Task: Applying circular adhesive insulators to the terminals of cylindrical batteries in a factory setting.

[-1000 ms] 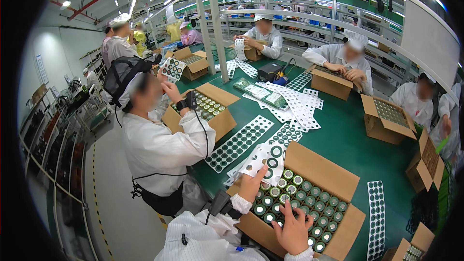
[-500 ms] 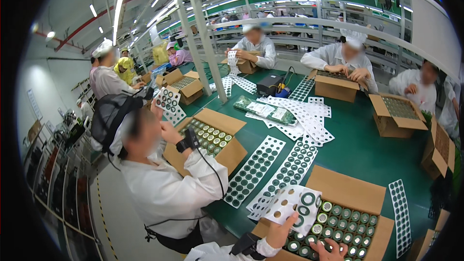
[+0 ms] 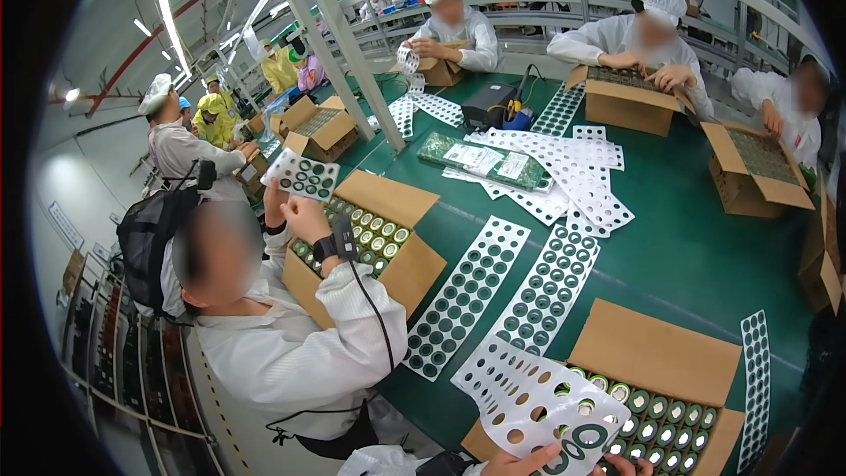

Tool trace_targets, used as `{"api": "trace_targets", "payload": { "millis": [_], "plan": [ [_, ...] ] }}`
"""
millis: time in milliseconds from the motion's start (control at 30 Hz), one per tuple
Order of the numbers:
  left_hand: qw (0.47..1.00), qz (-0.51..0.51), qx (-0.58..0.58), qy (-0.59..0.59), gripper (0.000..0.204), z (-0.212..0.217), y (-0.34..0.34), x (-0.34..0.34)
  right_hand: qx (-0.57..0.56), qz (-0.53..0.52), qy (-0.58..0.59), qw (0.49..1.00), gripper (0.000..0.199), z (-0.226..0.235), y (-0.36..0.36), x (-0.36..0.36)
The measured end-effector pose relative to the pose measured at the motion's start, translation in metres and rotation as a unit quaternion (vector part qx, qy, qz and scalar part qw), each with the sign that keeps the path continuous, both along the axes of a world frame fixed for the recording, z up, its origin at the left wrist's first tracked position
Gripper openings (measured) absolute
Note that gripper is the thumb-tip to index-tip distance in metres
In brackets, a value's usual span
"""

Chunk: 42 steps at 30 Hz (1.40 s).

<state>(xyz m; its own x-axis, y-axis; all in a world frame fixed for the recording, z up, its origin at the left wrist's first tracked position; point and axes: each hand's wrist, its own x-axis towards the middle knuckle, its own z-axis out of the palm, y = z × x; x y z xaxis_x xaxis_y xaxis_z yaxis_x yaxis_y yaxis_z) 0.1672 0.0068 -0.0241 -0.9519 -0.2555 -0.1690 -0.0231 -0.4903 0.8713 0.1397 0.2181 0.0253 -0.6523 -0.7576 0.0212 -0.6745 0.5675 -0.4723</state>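
Note:
My left hand (image 3: 526, 460) pinches the lower end of a white sticker sheet (image 3: 520, 388). The sheet bends upward, with many punched-out holes and a few dark green ring stickers (image 3: 589, 436) left near my fingers. Beside that end, at the picture's lower edge, is my right hand (image 3: 627, 465), mostly cut off. Whether its fingers hold anything is hidden. Both hands are over an open cardboard box (image 3: 656, 344) with rows of cylindrical battery cells (image 3: 666, 434) in it. Their tops are silver with green rings; the sheet covers some cells at the left.
Ring sticker sheets (image 3: 467, 295) lie left of my box, and another sheet (image 3: 755, 388) lies right. Beyond are a pile of punched sheets (image 3: 582, 167) and a green bag (image 3: 480, 161). At left a co-worker (image 3: 291, 344) handles a sheet over another box (image 3: 388, 198). A metal post (image 3: 352, 62) rises from the table.
My view has shifted slightly. The sheet in my left hand has come lower and now shows more of its length. My right hand has moved from the cells toward the sheet's ringed end.

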Motion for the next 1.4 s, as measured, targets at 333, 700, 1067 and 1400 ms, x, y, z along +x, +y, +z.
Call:
{"api": "trace_targets", "payload": {
  "millis": [333,700,1067,1400],
  "plan": [
    [0.995,0.082,0.060,-0.005,0.047,0.011,-0.006,-0.008,-0.033,-0.055,-0.085,0.994,0.056,-0.004,-0.006,-0.016],
    [0.988,0.128,0.074,0.040,0.029,0.017,-0.001,-0.028,-0.108,-0.219,0.063,0.968,0.015,0.035,-0.022,-0.049],
    [0.990,0.128,0.059,0.021,0.028,0.014,-0.006,-0.027,-0.201,-0.182,-0.091,0.958,0.012,-0.028,-0.024,-0.086],
    [0.998,0.046,-0.018,0.029,0.028,0.034,-0.001,-0.028,-0.180,-0.150,-0.139,0.962,0.015,-0.018,-0.023,-0.082]
  ]
}}
